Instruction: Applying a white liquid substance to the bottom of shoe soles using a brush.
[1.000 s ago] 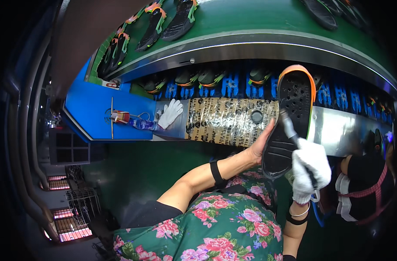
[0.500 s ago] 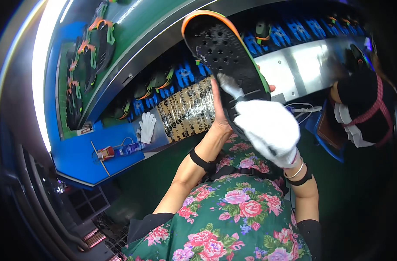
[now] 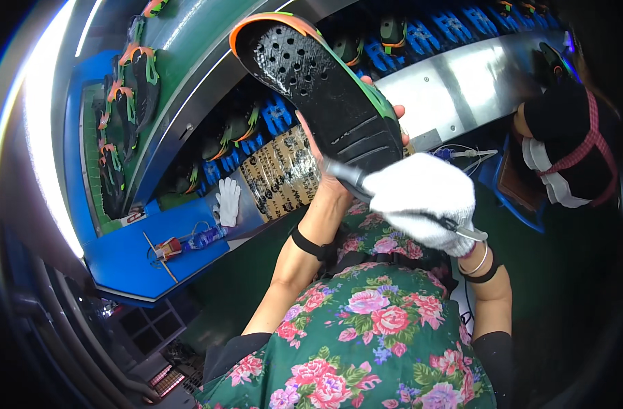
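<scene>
A black shoe sole (image 3: 345, 112) with an orange and green rim is held up in front of me, tilted to the upper left. Round holes dot its far end, which looks wet and glossy; grooves cross the nearer part. My bare left hand (image 3: 332, 178) is closed around it from beneath, with fingertips showing past its right edge. In a white knit glove, my right hand (image 3: 426, 201) grips a brush (image 3: 350, 178). The blurred brush head lies at the sole's near left edge, and its handle end sticks out by my wrist.
A metal-edged green conveyor (image 3: 182, 54) carries several black and orange soles. Blue racks (image 3: 451, 27) line the back. On the blue table (image 3: 113, 262) lie a white glove (image 3: 227, 202) and a plastic bottle (image 3: 205, 236). A taped cardboard piece (image 3: 282, 174) is behind; another person (image 3: 564, 150) is at right.
The sole has shifted left and turned slightly, still in my left hand. My right hand has swept the brush from the sole's middle down to its near left edge.
</scene>
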A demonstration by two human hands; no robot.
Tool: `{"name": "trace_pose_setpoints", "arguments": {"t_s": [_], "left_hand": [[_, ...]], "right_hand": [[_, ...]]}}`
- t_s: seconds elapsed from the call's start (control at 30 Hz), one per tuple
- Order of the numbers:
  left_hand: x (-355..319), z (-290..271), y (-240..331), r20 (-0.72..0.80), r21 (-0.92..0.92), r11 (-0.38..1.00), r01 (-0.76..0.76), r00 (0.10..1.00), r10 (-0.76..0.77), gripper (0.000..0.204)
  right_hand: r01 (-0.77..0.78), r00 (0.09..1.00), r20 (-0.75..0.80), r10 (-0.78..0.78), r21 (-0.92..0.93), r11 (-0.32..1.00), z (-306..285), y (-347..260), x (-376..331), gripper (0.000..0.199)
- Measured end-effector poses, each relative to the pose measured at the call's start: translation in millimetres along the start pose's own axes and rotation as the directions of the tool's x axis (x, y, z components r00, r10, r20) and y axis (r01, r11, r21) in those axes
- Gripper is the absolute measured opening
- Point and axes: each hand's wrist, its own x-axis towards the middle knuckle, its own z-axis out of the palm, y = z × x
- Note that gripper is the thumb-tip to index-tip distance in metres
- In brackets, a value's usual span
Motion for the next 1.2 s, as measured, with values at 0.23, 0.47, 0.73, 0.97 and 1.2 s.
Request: {"name": "trace_pose_setpoints", "arguments": {"t_s": [0.23,0.47,0.73,0.97,1.2], "left_hand": [[2.5,3.3,-0.2,-0.060,-0.025,0.997,-0.076,0.995,0.074,0.099],[0.4,4.2,1.7,-0.009,-0.024,0.999,-0.021,1.000,0.021,0.108],[-6.7,-3.5,11.7,0.021,0.023,0.995,0.092,0.995,-0.092,0.114],[-5.0,-5.7,20.7,0.081,0.151,0.961,0.230,0.966,-0.244,0.118],[-5.0,-11.7,36.9,0.059,0.071,0.919,0.388,0.918,-0.392,0.120]], "right_hand": [[0.005,0.995,0.095,-0.011,0.059,0.998,4.0,-1.7,-7.2,0.026],[0.167,0.980,0.140,-0.143,-0.175,0.970,3.2,-1.5,-15.6,0.032],[0.156,0.986,0.100,-0.137,-0.228,0.961,-2.1,0.8,-16.1,0.021],[-0.022,0.998,0.056,0.020,0.026,0.999,-6.6,1.6,-14.5,0.018],[0.165,0.961,0.233,-0.146,-0.064,0.984,5.0,-5.2,-22.6,0.031]]}}
